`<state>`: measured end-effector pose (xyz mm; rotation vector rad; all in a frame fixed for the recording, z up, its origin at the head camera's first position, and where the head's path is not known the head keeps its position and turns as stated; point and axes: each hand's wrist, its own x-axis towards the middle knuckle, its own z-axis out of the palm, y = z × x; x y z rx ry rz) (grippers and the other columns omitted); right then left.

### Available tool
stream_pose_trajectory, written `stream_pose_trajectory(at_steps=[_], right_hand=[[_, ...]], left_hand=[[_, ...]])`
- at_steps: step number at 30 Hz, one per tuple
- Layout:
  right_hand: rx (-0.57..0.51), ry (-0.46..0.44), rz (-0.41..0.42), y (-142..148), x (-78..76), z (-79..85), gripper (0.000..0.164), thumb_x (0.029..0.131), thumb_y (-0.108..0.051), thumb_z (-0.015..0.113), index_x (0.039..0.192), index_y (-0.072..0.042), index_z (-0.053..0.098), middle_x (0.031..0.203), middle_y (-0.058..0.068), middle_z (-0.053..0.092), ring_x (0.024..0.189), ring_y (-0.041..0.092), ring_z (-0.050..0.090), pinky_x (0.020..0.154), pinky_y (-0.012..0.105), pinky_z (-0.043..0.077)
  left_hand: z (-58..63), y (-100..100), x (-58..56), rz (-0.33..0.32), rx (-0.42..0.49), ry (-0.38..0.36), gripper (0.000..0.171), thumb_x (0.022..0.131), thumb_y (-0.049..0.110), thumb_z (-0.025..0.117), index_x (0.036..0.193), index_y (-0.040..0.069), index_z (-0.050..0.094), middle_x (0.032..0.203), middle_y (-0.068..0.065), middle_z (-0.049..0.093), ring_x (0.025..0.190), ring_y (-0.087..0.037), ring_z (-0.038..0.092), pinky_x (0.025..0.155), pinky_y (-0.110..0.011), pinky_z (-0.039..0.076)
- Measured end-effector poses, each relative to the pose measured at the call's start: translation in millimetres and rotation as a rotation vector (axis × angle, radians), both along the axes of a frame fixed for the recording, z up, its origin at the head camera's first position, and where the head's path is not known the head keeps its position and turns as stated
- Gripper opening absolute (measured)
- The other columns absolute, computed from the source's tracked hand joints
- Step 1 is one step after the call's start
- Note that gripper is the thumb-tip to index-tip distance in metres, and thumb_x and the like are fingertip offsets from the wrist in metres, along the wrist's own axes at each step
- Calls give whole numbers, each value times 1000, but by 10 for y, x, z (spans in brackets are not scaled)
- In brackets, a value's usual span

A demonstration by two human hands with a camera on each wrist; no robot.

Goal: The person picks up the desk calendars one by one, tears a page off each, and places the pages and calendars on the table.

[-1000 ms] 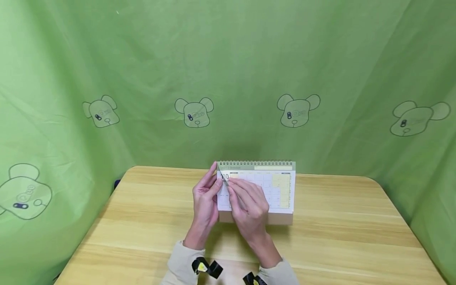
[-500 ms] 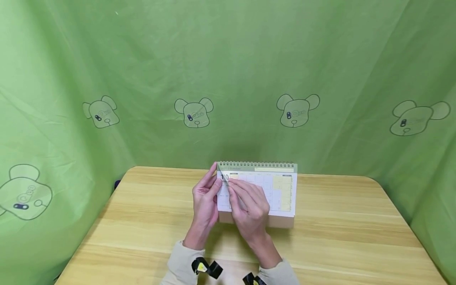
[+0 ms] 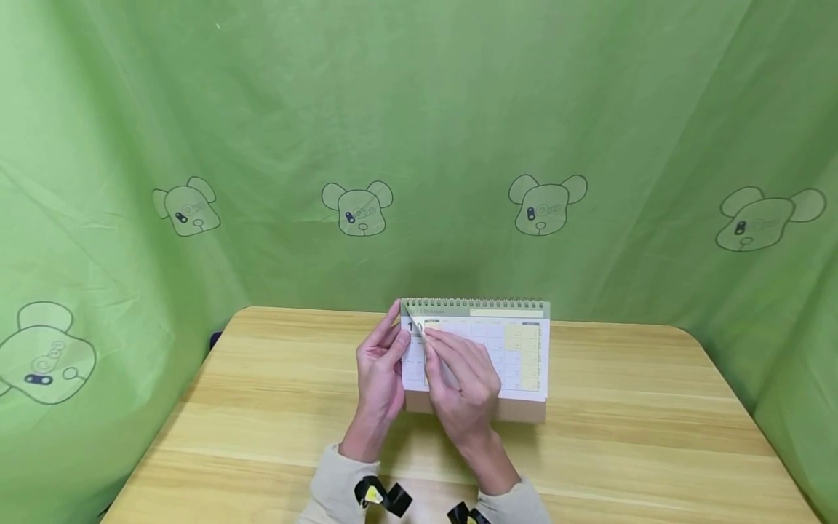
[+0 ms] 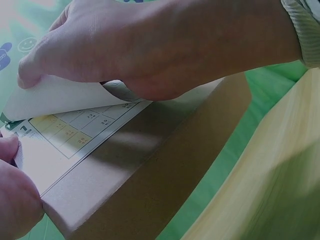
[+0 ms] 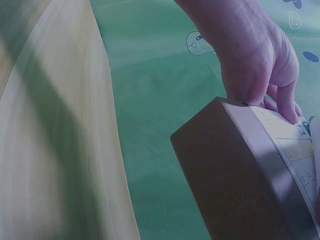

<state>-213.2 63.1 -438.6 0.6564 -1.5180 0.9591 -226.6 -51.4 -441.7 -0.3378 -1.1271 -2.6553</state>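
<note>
Calendar is standing on a wood-patterned table, near the middle of its far side, its face tilting back and its coil running along the top. Under the coil, a green band is spanning the face, and a grid of white and yellow boxes is filling much of the rest; large digits 1 and 0 are showing at the upper left. A brown base is showing below the pages. The left hand is gripping the calendar's left edge, thumb on the front. The right hand is lying across the grid and pinching a page between thumb and fingers, just beside the left thumb. In the left wrist view, that page is curling away from the sheet beneath, its pale back showing. Pale sleeves are covering the forearms, and black straps with yellow patches are sitting near the wrists. Behind, green cloth is hanging, bearing outlined bear heads.
</note>
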Motion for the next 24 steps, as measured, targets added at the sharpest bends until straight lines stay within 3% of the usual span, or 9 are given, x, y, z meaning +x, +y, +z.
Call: stream_pose_trajectory(at_steps=[24], right_hand=[[-33,53,3,0,37,27,13,82,4,74,94,7,77,97,21,76,82,36,74,83,30,60]], left_hand=[[23,28,18,-36,72,-49,53,96,-16,50,123,23,73,116,-6,75,110,-19,71,98,-33,57]])
